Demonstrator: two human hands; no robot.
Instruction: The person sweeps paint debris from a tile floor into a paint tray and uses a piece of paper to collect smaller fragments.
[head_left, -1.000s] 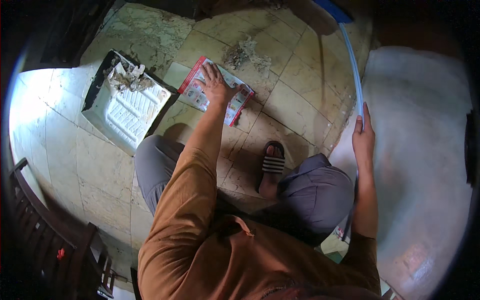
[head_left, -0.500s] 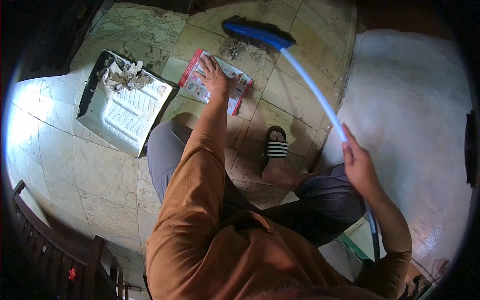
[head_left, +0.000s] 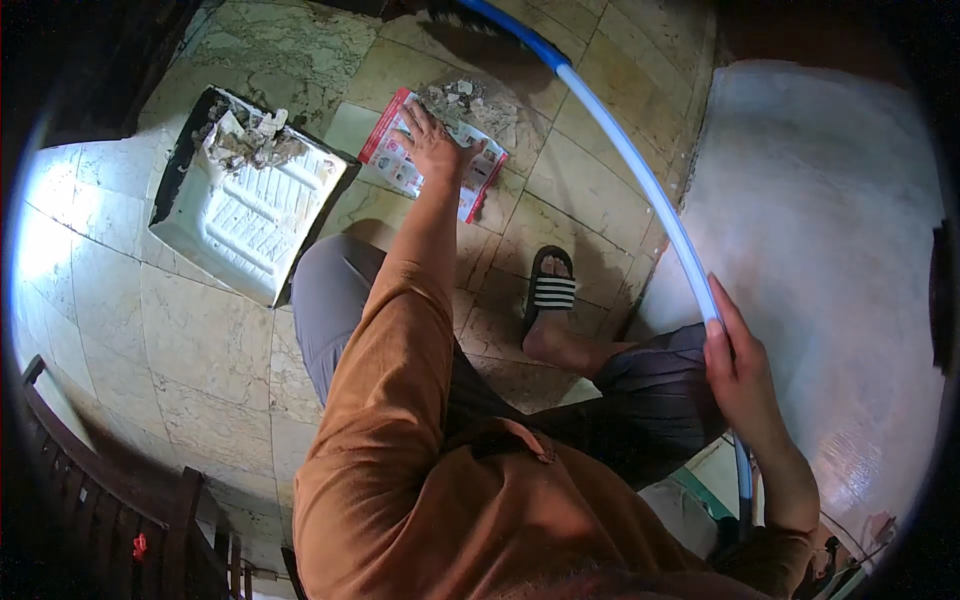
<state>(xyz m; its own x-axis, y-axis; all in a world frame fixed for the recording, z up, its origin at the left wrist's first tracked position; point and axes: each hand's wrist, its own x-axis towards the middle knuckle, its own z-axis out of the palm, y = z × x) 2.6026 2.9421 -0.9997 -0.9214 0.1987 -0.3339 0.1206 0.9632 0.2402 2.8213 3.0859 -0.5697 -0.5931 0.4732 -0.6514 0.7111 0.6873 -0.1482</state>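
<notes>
My left hand (head_left: 436, 155) lies flat with spread fingers on a red-and-white printed leaflet (head_left: 482, 178) on the floor. Just beyond the leaflet's far edge is a patch of grey dust and scraps (head_left: 488, 108). My right hand (head_left: 742, 375) is wrapped round the pale blue handle of a broom (head_left: 640, 180). The blue broom head with dark bristles is lifted off the tiles at the top, partly cut off by the picture's edge. Left of the leaflet sits a white dustpan (head_left: 245, 225) with a dark rim, holding torn paper and fluffy dirt (head_left: 250, 142).
Marble-like tiles (head_left: 205, 340) make up the floor. My sandalled foot (head_left: 553, 285) stands between the leaflet and a pale raised slab (head_left: 800, 230) on the right. A dark slatted wooden piece (head_left: 110, 490) is at the lower left, and dark furniture (head_left: 110, 80) at the upper left.
The broom head has risen off the floor and moved away, uncovering more of the dust pile. My right hand has come slightly nearer and right. My left hand stays on the leaflet.
</notes>
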